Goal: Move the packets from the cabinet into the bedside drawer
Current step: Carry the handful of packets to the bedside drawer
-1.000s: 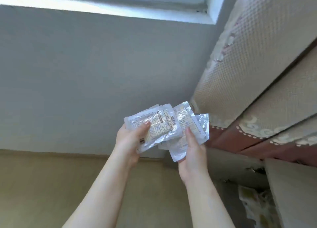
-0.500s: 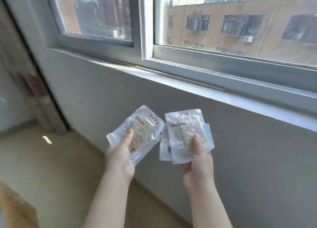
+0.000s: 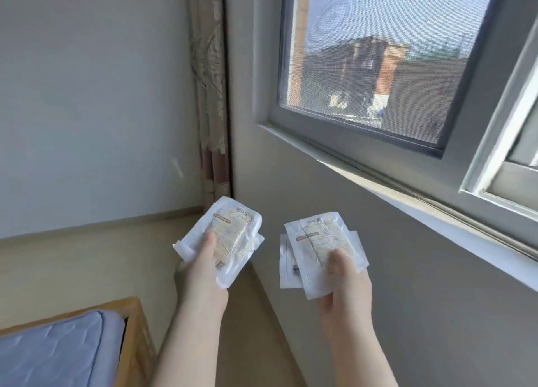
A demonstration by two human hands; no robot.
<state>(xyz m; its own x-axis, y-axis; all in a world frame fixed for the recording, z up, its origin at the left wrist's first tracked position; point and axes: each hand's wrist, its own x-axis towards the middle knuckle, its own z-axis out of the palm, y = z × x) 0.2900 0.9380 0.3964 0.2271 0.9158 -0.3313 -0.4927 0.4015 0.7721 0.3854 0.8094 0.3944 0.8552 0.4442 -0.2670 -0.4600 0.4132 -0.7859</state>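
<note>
The left hand (image 3: 201,273) gripped a small stack of flat, white-edged clear plastic packets with printed tan inserts (image 3: 227,235), thumb pressed on top and fingers hidden underneath, so the grip was closed on that left stack; a second packet's edge showed below the top one. The right hand (image 3: 345,284) pinched a looser fan of the same sealed packets (image 3: 317,241) in the same way, with at least one lower packet sticking out to the left of the top one. Both bundles were held up in the air, slightly apart, in front of the grey wall (image 3: 378,270) beneath the white-framed window with its mesh screen (image 3: 378,66), near the patterned beige curtain (image 3: 211,95) in the corner. Neither the cabinet nor the bedside drawer was in view; only a corner of a blue mattress (image 3: 52,354) in a light wooden bed frame (image 3: 132,325) showed at lower left, so the packets seemed to be mid-carry. The likely trouble lay in the right fan: slick film on slick film, clamped by one thumb, could let the jutting lower packet slide out and fall to the pale floor (image 3: 72,270). With both hands full, a closed drawer would also be awkward, and freeing fingers for the pull could spill either bundle
</note>
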